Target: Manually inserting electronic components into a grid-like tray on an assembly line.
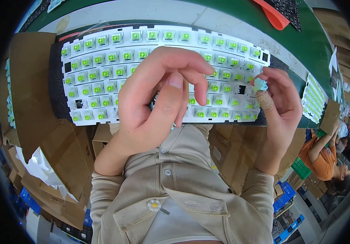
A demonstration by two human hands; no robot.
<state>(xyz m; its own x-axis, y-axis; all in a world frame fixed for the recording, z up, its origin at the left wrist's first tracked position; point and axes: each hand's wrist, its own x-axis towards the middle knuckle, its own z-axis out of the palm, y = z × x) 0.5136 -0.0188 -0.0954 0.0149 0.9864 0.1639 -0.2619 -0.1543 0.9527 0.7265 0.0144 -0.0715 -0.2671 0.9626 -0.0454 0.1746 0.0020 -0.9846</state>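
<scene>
A white keyboard plate [102, 70] lies across the bench on a dark foam pad, set with rows of key switches with bright green cross-shaped stems. A few square slots show black. My left hand [158, 89] is curled over the plate's middle, thumb against the fingers; bits of pale blue-green switches show at its palm and under it, mostly hidden. Over the plate's right end, my right hand [282, 97] pinches one pale blue-green key switch [260, 84] between thumb and fingertips. A tan wrap covers that thumb.
A cardboard box [36, 81] stands at the left, with pale blue-green pieces beyond it. Another switch-filled plate [314, 97] lies to the right. A red-orange strip [273, 16] rests at the far right of the green bench. A person in orange [321, 156] is at the right.
</scene>
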